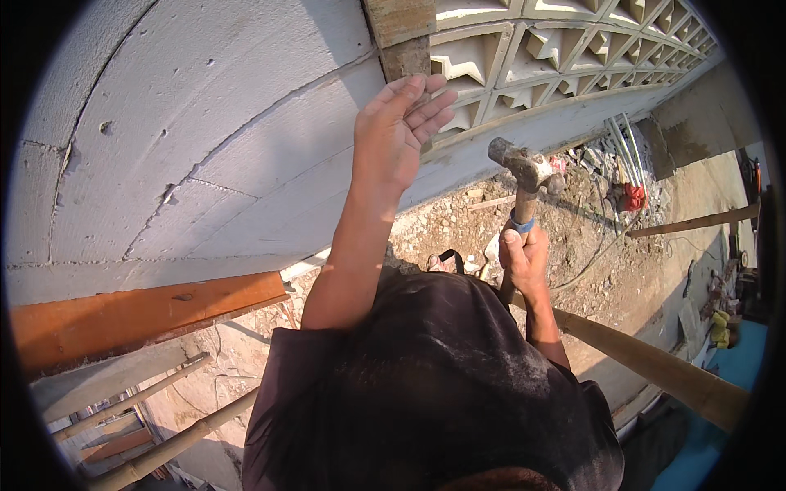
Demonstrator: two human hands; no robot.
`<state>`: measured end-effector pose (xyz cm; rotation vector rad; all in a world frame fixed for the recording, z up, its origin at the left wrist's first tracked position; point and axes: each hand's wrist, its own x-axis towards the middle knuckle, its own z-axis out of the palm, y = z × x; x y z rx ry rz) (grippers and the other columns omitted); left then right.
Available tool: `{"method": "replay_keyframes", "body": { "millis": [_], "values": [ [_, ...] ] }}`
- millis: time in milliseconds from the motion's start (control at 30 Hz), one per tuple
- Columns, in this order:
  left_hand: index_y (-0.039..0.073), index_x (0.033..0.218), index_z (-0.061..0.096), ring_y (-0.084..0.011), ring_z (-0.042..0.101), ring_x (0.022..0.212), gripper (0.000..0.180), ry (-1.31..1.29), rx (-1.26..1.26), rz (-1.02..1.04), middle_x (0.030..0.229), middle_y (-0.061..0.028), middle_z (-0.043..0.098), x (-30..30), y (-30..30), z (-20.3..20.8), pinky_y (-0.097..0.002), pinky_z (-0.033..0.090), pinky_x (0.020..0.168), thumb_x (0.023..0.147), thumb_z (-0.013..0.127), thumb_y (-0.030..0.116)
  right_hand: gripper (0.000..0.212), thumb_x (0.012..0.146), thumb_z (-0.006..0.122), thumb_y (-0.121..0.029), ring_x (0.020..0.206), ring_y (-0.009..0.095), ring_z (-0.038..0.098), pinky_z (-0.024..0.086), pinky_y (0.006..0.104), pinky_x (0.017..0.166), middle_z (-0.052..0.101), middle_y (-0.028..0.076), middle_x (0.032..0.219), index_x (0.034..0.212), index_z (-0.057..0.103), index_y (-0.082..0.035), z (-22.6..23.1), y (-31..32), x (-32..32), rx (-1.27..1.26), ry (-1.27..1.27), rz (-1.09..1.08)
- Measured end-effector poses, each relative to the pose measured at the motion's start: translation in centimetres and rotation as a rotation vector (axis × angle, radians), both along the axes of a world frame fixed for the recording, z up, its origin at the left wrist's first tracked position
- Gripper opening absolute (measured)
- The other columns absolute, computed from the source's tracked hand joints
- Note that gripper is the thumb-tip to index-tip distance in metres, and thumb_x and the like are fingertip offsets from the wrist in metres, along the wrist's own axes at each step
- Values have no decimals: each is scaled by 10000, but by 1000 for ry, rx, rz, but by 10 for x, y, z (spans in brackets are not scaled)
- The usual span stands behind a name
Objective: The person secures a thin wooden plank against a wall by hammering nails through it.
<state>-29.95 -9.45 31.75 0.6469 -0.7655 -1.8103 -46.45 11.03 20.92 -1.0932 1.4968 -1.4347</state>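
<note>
The left hand (401,135) lifts half-open beside a wooden post (404,57) edging the white wall (246,106); at right, the right hand (526,255) grips a hammer (528,173) above open, rubble-strewn ground (577,217).

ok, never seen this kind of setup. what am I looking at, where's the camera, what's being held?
No machine here: a person working bare-handed. The single picture comes from a wide fisheye camera on their head, looking down, hence the bent edges and the dark shirt below. The right hand grips a hammer by its handle, head up. The left hand is raised, fingers loosely bent, near a brown column beside the pale wall; whether it touches isn't clear. Below lies rubble-strewn ground, with a long pole at right.
</note>
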Motion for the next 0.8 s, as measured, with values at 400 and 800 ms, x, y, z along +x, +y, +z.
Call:
{"method": "replay_keyframes", "body": {
  "millis": [400, 800],
  "values": [
    [55, 1142, 648, -158, 660, 853, 234, 78, 125, -96, 966, -33, 675, -3, -35, -5, -270, 544, 693, 996, 651, 239, 288, 953, 687, -263, 580, 61, 415, 359, 272, 519, 479, -49, 627, 829, 526, -60, -6, -4, 9, 37, -82, 33],
    [36, 1087, 660, -141, 598, 759, 219, 131, 202, -51, 874, -13, 618, -9, -37, 4, -256, 469, 626, 978, 675, 226, 295, 932, 708, -263, 652, 101, 427, 402, 308, 590, 473, -6, 670, 850, 543, -32, 10, -25, 1, 7, 47, 140]
  ]
}}
